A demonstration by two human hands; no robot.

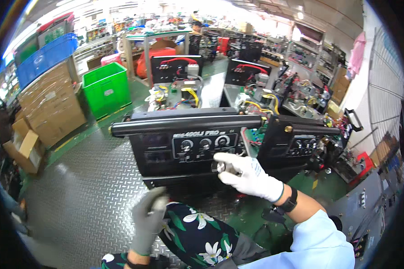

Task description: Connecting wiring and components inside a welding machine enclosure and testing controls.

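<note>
My right hand (251, 177), in a white glove, pinches a small round black knob (220, 167) with a shiny face between thumb and fingers. It is held just in front of the front panel (157, 152) of a black welding machine, below the panel's row of dials (205, 143). A thick black handle bar (188, 124) runs along the machine's top front edge. Lower left, my left hand (147, 219) wears a grey glove and is raised above my lap, apart from the machine. Motion smears its fingers, so whether it holds anything is unclear.
A second black machine (280, 150) stands close on the right. Behind are opened units with yellow wires (191, 94). A green crate (105, 89) and cardboard boxes (51, 105) stand at left on the floor. A grey cabinet (361, 210) is at lower right.
</note>
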